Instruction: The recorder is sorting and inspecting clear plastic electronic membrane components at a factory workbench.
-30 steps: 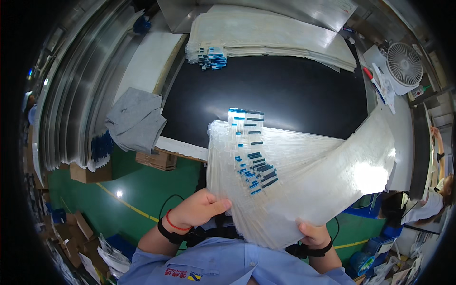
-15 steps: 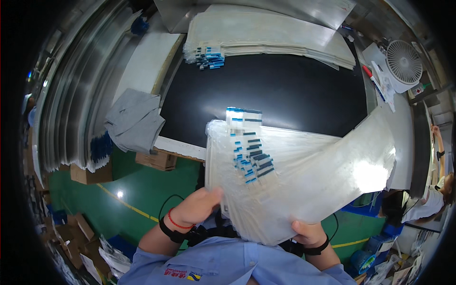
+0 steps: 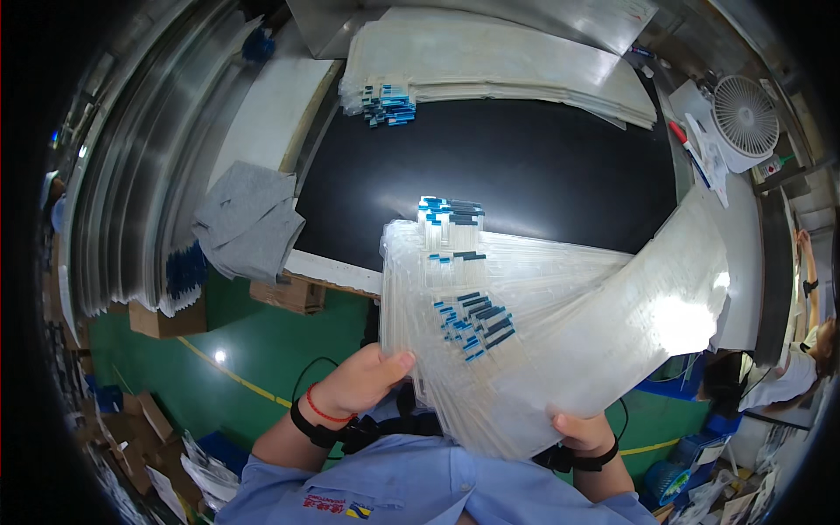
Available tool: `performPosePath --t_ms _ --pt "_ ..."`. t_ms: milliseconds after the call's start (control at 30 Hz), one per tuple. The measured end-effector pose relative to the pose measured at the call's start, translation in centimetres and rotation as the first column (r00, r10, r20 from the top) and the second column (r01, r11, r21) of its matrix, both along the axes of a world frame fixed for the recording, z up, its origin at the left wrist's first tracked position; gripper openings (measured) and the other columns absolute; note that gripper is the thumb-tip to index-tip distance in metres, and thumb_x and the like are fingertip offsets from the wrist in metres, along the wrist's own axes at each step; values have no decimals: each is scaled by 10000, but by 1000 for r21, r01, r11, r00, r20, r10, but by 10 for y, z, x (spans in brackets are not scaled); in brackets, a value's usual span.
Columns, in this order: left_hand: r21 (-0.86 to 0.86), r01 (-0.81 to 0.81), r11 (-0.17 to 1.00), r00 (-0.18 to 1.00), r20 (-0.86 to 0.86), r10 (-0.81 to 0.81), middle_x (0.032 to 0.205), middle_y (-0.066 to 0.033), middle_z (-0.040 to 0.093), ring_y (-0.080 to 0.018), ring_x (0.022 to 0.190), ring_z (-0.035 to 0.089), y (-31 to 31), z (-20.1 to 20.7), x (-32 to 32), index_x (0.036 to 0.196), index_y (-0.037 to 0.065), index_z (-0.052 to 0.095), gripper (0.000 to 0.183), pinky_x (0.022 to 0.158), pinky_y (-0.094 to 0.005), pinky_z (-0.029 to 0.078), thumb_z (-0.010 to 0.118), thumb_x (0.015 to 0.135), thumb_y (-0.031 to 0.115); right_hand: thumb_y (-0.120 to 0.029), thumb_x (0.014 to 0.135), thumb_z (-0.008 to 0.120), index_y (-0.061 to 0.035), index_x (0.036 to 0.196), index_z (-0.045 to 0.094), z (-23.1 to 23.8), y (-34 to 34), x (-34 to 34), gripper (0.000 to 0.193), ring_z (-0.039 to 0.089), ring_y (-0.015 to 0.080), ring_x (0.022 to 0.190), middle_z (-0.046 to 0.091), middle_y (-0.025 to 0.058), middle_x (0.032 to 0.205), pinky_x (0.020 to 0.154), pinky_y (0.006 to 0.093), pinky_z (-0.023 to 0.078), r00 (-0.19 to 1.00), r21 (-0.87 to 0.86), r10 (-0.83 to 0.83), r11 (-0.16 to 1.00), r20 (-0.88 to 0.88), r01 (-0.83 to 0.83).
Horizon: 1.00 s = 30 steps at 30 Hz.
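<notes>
A thick stack of long translucent whitish sheets (image 3: 612, 337) lies fanned out over the near edge of the black tabletop. Blue and dark tabs (image 3: 477, 324) stick out from the sheets in stepped rows. My left hand (image 3: 372, 382) is closed on the stack's left edge, its thumb on top and its other fingers hidden beneath. At the near right corner, my right hand (image 3: 582, 430) grips the bent-up sheets, thumb over the top. The far end of the stack's tabs rests against the black work surface (image 3: 525, 166).
A second stack of similar sheets (image 3: 499, 57) lies at the back. A grey cloth (image 3: 249, 219) hangs at the table's left corner. On the right are a white fan (image 3: 744, 114) and a red-capped marker (image 3: 678, 133). Tall sheet piles (image 3: 140, 175) stand left; another person (image 3: 801, 367) is far right.
More sheets have dropped flat at the far end, so the tab rows there have bunched up. The near tabs have shifted slightly right and nearer. My right hand has moved slightly right and down.
</notes>
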<state>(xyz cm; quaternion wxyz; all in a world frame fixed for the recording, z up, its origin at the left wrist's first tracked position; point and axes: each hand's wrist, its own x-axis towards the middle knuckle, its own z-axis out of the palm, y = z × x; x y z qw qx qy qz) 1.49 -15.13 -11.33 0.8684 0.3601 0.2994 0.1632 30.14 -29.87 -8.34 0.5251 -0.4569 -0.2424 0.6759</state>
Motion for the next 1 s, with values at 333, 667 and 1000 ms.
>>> performPosePath --t_ms 333,667,1000 --pt "221 130 967 991 -72 -116 1135 -63 626 -122 1052 541 1 18 4 1182 -52 593 370 931 -263 422 456 1009 245 -143 763 749 -15 1385 353 2 5 -10 748 485 293 1208 475 147 1333 1018 424 396 978 -69 -117 992 -171 107" --pt "128 107 986 994 10 -109 1301 -91 538 -164 1172 491 2 9 0 1333 -52 448 392 1020 -325 374 445 1004 160 -182 752 760 -5 1372 378 1 -2 -8 749 503 304 1197 504 148 1310 1018 436 399 959 -89 -102 993 -263 81" --pt "128 106 986 991 73 -116 1356 -114 490 -204 1236 448 6 18 6 1365 -50 404 423 1070 -352 328 439 1002 165 -198 740 765 -2 1362 397 5 6 -11 749 510 296 1191 524 144 1291 1007 414 402 983 -56 -53 997 -178 44"
